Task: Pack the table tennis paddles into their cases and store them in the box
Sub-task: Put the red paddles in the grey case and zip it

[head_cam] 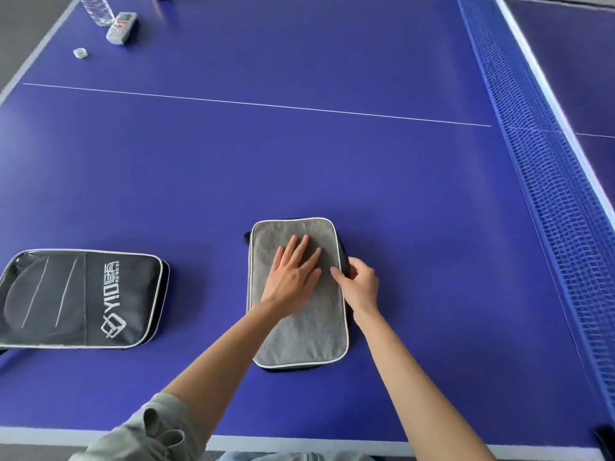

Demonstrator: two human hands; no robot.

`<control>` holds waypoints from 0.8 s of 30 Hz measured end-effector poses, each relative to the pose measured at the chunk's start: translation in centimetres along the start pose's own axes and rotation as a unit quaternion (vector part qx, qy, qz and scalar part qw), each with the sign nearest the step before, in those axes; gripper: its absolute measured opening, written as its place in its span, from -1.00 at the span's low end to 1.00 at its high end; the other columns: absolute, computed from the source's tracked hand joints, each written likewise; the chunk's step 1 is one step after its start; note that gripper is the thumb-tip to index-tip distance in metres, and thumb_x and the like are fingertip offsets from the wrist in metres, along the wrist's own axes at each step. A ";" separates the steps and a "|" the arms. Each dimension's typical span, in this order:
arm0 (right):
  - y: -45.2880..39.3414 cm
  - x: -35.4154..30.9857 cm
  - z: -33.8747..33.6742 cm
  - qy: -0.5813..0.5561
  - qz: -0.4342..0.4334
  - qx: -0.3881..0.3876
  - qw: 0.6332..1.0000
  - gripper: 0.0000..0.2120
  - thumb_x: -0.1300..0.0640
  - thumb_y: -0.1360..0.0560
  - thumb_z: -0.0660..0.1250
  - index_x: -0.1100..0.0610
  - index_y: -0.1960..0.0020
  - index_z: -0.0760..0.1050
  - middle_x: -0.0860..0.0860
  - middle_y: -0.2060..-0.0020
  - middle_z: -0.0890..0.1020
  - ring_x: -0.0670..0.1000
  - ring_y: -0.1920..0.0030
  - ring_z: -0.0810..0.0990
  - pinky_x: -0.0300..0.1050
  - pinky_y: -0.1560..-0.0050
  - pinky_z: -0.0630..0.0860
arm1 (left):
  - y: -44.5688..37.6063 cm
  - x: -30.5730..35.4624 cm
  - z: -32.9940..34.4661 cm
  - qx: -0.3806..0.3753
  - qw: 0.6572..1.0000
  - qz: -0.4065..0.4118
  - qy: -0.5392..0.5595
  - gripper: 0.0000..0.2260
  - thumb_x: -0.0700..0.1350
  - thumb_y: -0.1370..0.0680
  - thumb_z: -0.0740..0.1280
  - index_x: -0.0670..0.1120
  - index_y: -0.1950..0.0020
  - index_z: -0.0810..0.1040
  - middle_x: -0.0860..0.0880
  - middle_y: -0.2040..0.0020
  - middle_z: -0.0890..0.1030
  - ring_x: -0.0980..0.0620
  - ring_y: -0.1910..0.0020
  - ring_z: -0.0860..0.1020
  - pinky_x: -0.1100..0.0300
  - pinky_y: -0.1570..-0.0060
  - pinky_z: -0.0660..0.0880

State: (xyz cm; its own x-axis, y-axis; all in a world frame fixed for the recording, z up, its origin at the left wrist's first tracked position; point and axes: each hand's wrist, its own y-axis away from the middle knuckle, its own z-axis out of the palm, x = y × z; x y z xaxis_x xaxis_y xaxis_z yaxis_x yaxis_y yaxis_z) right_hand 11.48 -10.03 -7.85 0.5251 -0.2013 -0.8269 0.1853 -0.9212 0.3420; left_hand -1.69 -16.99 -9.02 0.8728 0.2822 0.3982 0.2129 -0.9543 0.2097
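A grey paddle case (299, 331) with white piping lies flat on the blue table tennis table (299, 161), near its front edge. My left hand (293, 274) rests flat on the case's upper half, fingers spread. My right hand (361, 284) pinches the case's right edge, where the dark zipper side shows; the pull itself is hidden by the fingers. A second case (80, 297), black with white lettering, lies closed to the left. No paddle and no box are in view.
The net (545, 168) runs along the right side. At the far left corner stand a clear water bottle (96, 8), a small grey device (121, 28) and a little white cap (80, 53). A dark object (605, 440) pokes in at the bottom right.
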 end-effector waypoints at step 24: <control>-0.5 1.5 4.1 0.424 -0.299 -0.062 0.853 -0.48 0.01 -0.64 0.00 0.15 -0.54 -0.04 0.06 -0.54 0.01 0.10 -0.54 -0.09 0.06 -0.54 -0.05 | 3.4 -2.4 0.5 0.123 0.946 -0.184 0.237 -0.42 -0.17 -0.57 0.26 -0.12 -0.53 0.07 -0.05 -0.45 0.28 -0.11 -0.39 0.22 0.19 -0.33 0.18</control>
State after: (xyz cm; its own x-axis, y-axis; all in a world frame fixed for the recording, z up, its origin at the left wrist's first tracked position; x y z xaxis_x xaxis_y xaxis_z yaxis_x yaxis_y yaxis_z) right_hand 8.76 -11.27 -11.07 0.7083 0.6530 -0.2683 0.6889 -0.7222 0.0610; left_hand -2.84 -20.95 -9.67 0.4373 0.5569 0.7061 0.6106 -0.7604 0.2215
